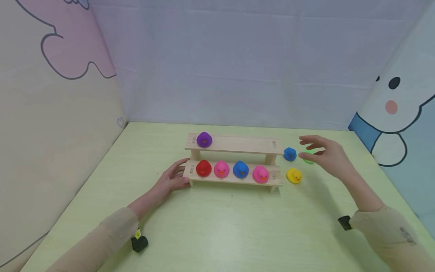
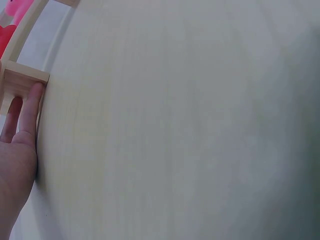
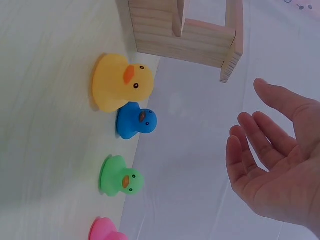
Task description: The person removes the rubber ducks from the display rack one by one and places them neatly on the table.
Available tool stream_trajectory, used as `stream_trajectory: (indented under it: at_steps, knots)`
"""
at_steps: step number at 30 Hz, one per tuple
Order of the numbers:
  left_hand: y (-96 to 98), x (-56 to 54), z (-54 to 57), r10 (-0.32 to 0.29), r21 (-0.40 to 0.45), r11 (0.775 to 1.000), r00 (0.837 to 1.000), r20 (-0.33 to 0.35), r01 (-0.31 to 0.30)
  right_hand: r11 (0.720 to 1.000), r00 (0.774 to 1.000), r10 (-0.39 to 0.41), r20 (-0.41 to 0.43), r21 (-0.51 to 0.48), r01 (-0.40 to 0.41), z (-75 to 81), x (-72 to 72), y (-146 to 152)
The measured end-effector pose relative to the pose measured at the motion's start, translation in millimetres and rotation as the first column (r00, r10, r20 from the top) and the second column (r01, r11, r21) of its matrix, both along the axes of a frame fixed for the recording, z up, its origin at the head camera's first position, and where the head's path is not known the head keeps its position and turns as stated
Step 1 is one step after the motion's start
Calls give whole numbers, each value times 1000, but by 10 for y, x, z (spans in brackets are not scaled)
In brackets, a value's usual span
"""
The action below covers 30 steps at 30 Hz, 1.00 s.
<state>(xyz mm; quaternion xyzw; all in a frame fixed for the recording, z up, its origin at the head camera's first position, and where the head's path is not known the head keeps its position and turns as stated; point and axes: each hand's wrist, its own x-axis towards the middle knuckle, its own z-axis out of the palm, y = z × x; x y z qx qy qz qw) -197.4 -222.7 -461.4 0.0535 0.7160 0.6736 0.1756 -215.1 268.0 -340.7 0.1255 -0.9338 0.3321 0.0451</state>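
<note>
A two-tier wooden rack (image 1: 234,143) carries a purple rubber duck (image 1: 204,139) on its upper shelf. On the lower shelf sit a red duck (image 1: 203,168), a pink duck (image 1: 221,169), a blue duck (image 1: 241,169) and another pink duck (image 1: 261,174). My left hand (image 1: 169,179) rests against the rack's left end, extended fingers touching the end leg (image 2: 25,75). Raised right of the rack, my right hand (image 1: 324,153) holds nothing, thumb and fingers apart. Below it are a yellow duck (image 3: 112,82), a smaller blue duck (image 3: 134,121) and a green duck (image 3: 119,176).
Another pink duck (image 3: 106,230) shows at the bottom of the right wrist view; my right hand hides that spot in the head view. The pale wood-grain table (image 1: 217,226) ends at a plain cloth backdrop (image 1: 238,75), with cartoon-printed panels on both sides.
</note>
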Motion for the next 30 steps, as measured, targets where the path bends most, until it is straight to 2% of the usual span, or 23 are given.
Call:
stream_trajectory:
  at_steps: [8,16,25,30]
  knots:
    - [1,2,5,8,-3,1000,1000,0,-8,996,1000,-8,-13,-94,6,51,-24,-275]
    - [9,15,16,6,2,1000,1000,4,-6,971,999,28,-20,-238,-32,115,-120,-671]
    - [12,7,12,13,10,1000,1000,5,-13,907,993,108,-56,-404,-121,164,-232,-1133]
    - [6,15,21,9,24,1000,1000,1,-9,860,988,140,-64,-487,-153,198,-294,-1394]
